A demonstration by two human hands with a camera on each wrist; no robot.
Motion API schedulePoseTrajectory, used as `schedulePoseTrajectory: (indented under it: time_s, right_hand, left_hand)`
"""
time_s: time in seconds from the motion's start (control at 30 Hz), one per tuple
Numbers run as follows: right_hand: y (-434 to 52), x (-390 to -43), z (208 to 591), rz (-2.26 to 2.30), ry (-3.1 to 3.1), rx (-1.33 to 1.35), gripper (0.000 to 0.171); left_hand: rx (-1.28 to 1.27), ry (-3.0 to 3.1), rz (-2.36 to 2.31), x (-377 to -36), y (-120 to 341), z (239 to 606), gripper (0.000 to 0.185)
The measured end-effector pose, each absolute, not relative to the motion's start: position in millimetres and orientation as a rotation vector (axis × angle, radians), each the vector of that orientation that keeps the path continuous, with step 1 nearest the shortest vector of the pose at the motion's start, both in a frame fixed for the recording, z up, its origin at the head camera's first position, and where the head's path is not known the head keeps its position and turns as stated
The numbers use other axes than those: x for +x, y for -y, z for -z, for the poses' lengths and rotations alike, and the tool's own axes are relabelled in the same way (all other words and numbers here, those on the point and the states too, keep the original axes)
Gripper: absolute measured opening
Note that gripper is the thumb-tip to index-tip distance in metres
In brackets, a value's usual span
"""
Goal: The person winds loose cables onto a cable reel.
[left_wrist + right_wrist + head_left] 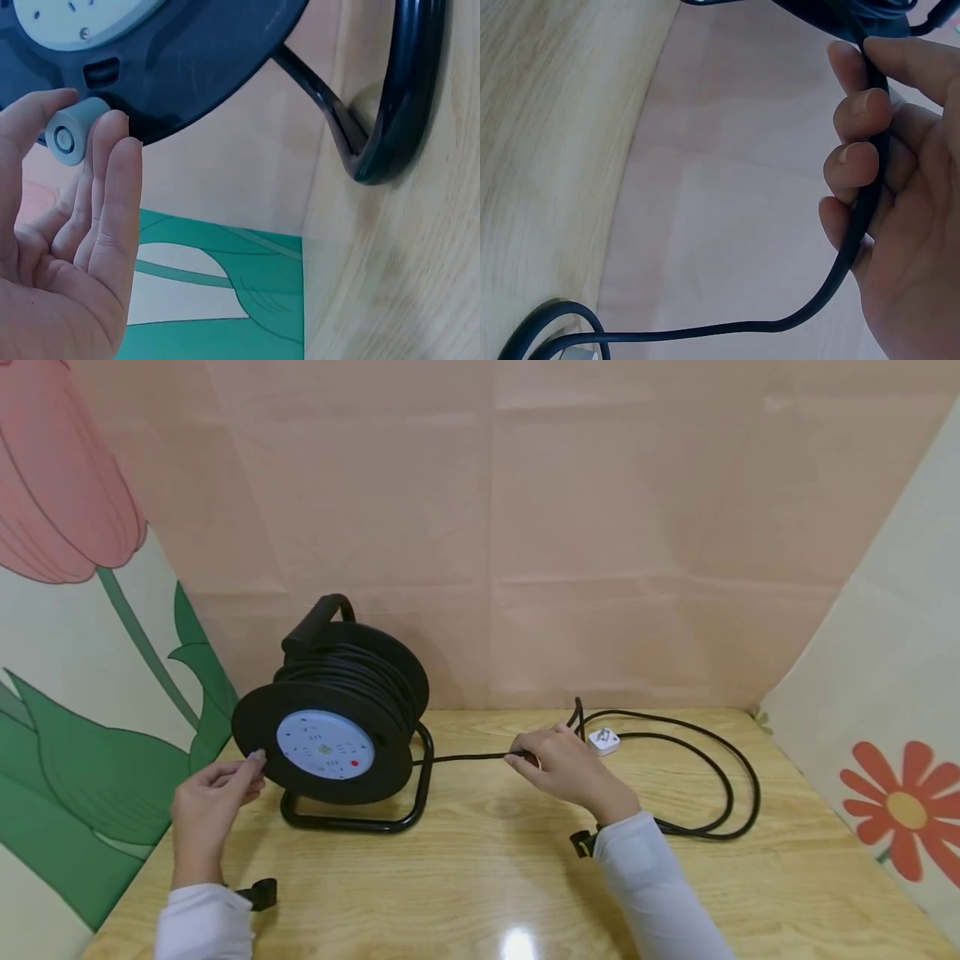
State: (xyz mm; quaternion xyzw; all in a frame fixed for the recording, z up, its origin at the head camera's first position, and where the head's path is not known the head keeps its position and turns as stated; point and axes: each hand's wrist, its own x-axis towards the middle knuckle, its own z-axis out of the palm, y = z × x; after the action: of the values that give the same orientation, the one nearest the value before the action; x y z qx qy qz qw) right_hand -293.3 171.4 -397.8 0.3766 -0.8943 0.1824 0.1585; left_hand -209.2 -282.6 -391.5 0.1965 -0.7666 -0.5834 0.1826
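Observation:
A black cable reel point(330, 718) with a pale socket face point(325, 744) stands on the left half of the table. My left hand point(213, 810) pinches the small grey crank knob point(75, 131) on the reel's front disc between thumb and fingers. To the right of the reel, my right hand point(566, 768) grips the black cable point(866, 202), its fingers curled round it. Between reel and hand the cable runs nearly straight. Beyond the hand it lies in loose loops point(753, 789) on the table, with a white plug point(603, 742) among them.
The reel stands on a black tubular frame point(360, 825) and has a carrying handle point(318, 622) on top. A wood-grain table point(450, 893) meets a pinkish-brown backdrop point(487, 527) behind. Walls with painted flowers flank both sides.

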Motion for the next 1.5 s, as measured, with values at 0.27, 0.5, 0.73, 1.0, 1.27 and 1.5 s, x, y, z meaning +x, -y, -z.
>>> schedulePoseTrajectory:
  time_s: [0.27, 0.5, 0.73, 1.0, 1.27, 1.5]
  right_hand:
    - [-163.5, -292.7, 401.9, -0.559, 2.611, 1.100, 0.013]
    - [-153.2, -294.0, 410.8, -0.506, 2.609, 1.139, 0.016]
    - [-143.1, -291.9, 419.9, -0.465, 2.603, 1.179, 0.017]
    - [-141.4, -291.3, 422.7, -0.320, 2.571, 1.049, 0.018]
    - [-141.7, -292.3, 423.0, -0.415, 2.623, 1.137, 0.012]
    - [-133.6, -293.7, 428.9, -0.573, 2.658, 1.186, 0.017]
  left_hand:
    - [0.559, 1.857, 1.888, -210.0, 279.0, 386.2, 0.034]
    - [0.495, 1.674, 2.011, -208.3, 277.8, 379.4, 0.023]
    - [0.443, 1.504, 2.123, -207.0, 273.7, 371.8, 0.027]
    - [0.402, 1.382, 2.162, -206.0, 265.3, 364.8, 0.036]
    - [0.325, 1.240, 2.161, -206.2, 250.8, 358.3, 0.038]
    - [0.313, 1.250, 2.128, -204.1, 239.9, 353.6, 0.046]
